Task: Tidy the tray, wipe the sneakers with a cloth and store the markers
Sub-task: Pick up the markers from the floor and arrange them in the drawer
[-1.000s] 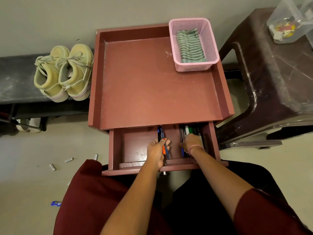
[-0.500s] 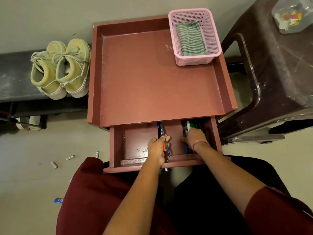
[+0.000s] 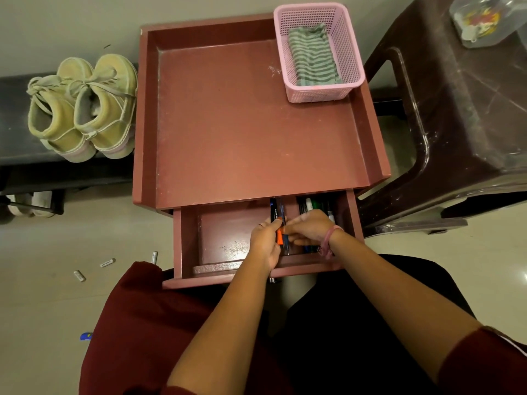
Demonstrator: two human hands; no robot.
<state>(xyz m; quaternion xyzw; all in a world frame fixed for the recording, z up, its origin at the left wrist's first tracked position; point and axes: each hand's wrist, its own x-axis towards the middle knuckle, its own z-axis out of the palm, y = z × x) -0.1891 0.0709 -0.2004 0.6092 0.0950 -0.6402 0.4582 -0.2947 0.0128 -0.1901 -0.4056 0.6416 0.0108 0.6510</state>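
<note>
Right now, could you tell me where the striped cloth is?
In the head view, the striped cloth lies inside the pink basket, which stands in the far right corner of the red tray.

Head camera looks steeply down onto tray [image 3: 373, 155].

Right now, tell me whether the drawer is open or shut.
Open. The drawer is pulled out below the tray, markers visible inside, both hands reaching in.
</note>
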